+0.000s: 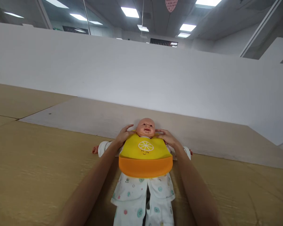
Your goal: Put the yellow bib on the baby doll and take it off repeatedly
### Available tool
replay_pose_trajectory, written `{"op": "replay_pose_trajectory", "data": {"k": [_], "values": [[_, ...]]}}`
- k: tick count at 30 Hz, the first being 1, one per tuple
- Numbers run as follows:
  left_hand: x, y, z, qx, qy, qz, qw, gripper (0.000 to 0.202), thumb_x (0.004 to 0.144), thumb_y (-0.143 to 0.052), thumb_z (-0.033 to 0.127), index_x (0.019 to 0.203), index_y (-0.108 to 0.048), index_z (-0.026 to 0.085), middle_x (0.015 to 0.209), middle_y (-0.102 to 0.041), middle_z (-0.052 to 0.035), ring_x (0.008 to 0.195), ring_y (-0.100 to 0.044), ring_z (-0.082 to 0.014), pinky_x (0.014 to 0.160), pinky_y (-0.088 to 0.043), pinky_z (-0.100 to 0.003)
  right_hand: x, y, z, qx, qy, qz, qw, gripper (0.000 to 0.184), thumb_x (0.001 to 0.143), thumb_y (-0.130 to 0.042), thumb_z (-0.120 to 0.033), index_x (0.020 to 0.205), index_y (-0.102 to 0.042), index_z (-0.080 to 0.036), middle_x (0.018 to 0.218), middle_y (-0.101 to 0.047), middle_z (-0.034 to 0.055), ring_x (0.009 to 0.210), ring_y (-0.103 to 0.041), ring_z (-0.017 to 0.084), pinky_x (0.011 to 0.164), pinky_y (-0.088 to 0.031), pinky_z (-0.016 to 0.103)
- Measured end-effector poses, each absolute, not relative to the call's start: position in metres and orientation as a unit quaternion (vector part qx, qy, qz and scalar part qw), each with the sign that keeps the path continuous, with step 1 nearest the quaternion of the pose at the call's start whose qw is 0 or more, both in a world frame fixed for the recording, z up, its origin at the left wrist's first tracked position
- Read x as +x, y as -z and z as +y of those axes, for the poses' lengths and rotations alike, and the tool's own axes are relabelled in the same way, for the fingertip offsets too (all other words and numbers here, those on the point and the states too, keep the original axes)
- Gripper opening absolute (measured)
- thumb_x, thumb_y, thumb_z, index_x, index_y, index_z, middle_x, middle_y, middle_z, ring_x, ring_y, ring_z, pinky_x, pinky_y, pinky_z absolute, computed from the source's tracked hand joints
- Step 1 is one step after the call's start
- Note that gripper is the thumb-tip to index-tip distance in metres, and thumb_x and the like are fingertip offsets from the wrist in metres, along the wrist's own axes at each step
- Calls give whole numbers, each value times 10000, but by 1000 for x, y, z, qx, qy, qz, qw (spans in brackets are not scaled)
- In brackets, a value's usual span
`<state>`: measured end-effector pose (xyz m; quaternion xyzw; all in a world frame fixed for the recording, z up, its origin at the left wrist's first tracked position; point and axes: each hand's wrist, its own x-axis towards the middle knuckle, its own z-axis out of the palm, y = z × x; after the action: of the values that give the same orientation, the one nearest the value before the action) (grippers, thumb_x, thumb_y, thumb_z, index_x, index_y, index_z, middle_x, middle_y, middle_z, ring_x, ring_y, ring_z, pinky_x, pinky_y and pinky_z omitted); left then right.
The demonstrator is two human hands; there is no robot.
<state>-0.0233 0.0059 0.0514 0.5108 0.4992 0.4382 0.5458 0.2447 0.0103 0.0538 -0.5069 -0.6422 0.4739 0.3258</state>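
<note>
A baby doll point(146, 125) lies on its back, head toward the wall, in a white patterned outfit point(129, 196). Over its chest is a yellow bib point(132, 149) with a white citrus slice and smiling face, and an orange catch pocket point(145, 167) along the bottom. My left hand point(123, 137) grips the bib's upper left edge beside the doll's neck, its index finger raised. On the other side, my right hand point(167, 137) holds the upper right edge, fingertips close to the doll's cheek. The bib's fastening behind the neck is hidden.
Tan padded matting point(49, 163) lies under the doll. A greyish strip point(85, 114) runs between it and a low white wall point(132, 72). Glass panels point(113, 18) rise above the wall, with ceiling lights and a pink paper tag point(171, 4) in view.
</note>
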Motion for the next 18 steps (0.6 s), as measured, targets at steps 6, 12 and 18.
{"op": "replay_pose_trajectory", "data": {"k": [6,12,18], "values": [[-42,-58,-28,533,-458,520,485,699,625,-690,356,1284,-544,171,739,-634,0,623,-577,-140,545,-427,-235,257,-51,-32,-497,-521,-594,358,301,621,-685,-372,834,-695,-159,842,-687,25,691,-569,116,619,-431,219],[-55,-53,-53,546,-468,517,464,782,622,-704,477,1301,-499,148,565,-563,53,495,-496,-119,466,-352,-220,261,-50,-72,-520,-509,-567,387,324,657,-645,-425,860,-670,-173,717,-622,-11,537,-489,83,506,-371,212],[-70,-31,-67,630,-490,555,233,498,852,-467,507,1232,-529,192,728,-655,-26,744,-642,-193,706,-494,-318,276,-35,-86,-543,-359,-645,400,396,795,-493,-509,961,-636,-179,571,-553,-10,484,-486,135,498,-369,260]]}}
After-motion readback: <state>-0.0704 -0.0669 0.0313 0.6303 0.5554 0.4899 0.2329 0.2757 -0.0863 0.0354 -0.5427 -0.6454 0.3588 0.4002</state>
